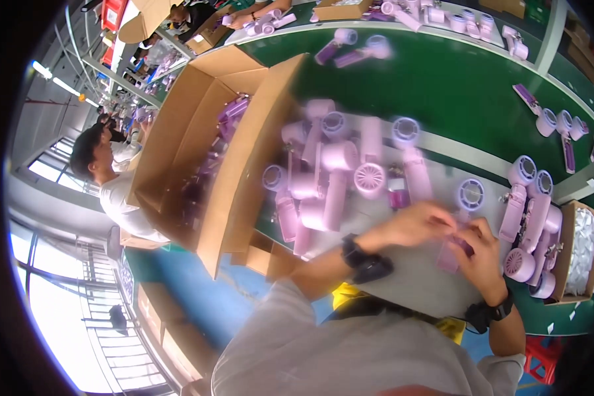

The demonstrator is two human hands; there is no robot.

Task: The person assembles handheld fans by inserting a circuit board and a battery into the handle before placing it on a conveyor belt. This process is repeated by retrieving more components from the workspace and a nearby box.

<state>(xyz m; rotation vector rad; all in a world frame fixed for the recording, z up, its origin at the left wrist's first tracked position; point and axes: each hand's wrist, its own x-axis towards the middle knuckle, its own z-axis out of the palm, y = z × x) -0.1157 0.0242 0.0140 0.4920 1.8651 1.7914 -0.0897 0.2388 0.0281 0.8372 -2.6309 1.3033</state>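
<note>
A lilac handheld fan (469, 196) is held upright over the grey worktop, its round head with a bluish ring above my fingers. Around its handle, my right hand (481, 256) is closed. My left hand (417, 223) comes in from the left with fingertips pinched close to the fan's neck; whatever is between them is too small and blurred to make out. Just beyond my left hand stands another lilac fan (416, 173), beside a small purple piece (398, 196). A pile of lilac fans (330, 158) lies to the left, and more fans (527, 218) lie at the right.
An open cardboard box (244, 158) with purple parts stands at the left. At the right is a smaller box (579, 254) of whitish packets. Several fans lie on the green surface (435, 86) beyond a pale ledge. A person (115, 181) is at far left.
</note>
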